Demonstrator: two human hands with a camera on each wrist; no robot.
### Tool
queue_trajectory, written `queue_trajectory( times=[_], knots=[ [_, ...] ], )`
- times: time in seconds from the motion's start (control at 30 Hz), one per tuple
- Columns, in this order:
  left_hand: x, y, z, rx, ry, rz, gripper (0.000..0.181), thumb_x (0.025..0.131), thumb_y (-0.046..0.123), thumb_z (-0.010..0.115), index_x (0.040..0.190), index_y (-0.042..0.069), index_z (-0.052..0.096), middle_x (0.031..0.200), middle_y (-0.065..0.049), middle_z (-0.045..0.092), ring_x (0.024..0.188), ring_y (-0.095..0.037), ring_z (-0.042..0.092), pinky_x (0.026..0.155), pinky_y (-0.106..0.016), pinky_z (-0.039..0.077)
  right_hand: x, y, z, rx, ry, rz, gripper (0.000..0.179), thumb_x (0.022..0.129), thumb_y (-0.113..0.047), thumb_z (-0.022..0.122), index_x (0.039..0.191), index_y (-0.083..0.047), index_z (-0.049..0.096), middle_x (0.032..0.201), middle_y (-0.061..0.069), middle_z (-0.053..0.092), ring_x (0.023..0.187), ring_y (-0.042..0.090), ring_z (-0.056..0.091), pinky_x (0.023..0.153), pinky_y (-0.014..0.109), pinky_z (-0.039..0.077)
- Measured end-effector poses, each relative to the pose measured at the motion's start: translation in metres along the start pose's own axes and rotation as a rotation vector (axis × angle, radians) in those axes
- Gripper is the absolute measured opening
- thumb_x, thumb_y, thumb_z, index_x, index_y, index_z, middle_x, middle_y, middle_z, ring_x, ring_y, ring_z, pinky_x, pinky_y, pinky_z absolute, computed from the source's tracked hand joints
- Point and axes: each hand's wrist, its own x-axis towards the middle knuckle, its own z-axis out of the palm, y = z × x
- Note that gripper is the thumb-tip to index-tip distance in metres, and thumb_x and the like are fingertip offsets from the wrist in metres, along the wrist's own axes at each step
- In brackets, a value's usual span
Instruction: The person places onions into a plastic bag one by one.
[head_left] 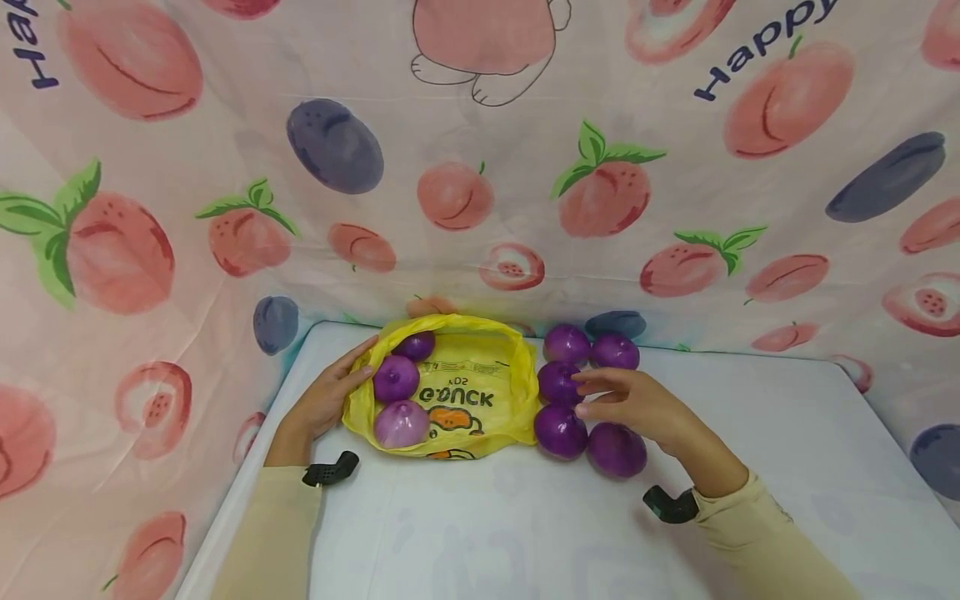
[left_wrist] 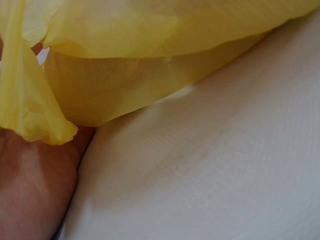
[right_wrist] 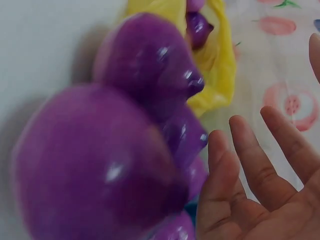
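Note:
A yellow plastic bag [head_left: 495, 417] lies with its mouth spread, showing printed letters and an orange duck bill. Inside its left part sit three glossy purple onions [head_left: 396, 378]. My left hand [head_left: 326, 402] grips the bag's left edge; in the left wrist view plastic hides most of its fingers. Just right of the bag, several more purple onions [head_left: 561, 432] stand clustered. Over their right side hovers my right hand [head_left: 641, 408], fingers spread and holding nothing. Its fingertips are close to the middle onion; the right wrist view shows a gap between the fingers and the onions [right_wrist: 100, 165].
A white table [head_left: 480, 525] bears everything. Behind it and along the sides hangs a pink cloth [head_left: 465, 125] with printed fruit, close to the table's back edge. Black wrist devices [head_left: 671, 505] sit at both sleeve cuffs.

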Motion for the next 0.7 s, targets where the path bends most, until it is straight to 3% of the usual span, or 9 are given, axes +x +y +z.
queue_trajectory(
  times=[0.23, 0.7],
  knots=[
    [0.0, 0.0, 0.001, 0.006, 0.004, -0.01, 0.061, 0.105, 0.03, 0.057, 0.161, 0.032, 0.031, 0.171, -0.004, 0.018, 0.146, -0.018, 0.035, 0.101, -0.018, 0.05, -0.008, 0.016, -0.009, -0.046, 0.021, 0.053, 0.064, 0.088, -0.041, 0.079, 0.143, -0.014, 0.059, 0.139, 0.016, 0.063, 0.121, 0.029, 0.063, 0.101, 0.048, 0.054],
    [0.002, -0.002, -0.001, 0.004, 0.004, -0.009, 0.062, 0.105, 0.031, 0.058, 0.161, 0.032, 0.032, 0.171, -0.003, 0.019, 0.151, -0.024, 0.031, 0.102, -0.017, 0.049, -0.017, 0.057, -0.019, -0.063, -0.009, 0.047, 0.063, 0.088, -0.036, 0.079, 0.142, -0.009, 0.059, 0.144, 0.017, 0.06, 0.126, 0.035, 0.06, 0.099, 0.043, 0.052]
  ],
)
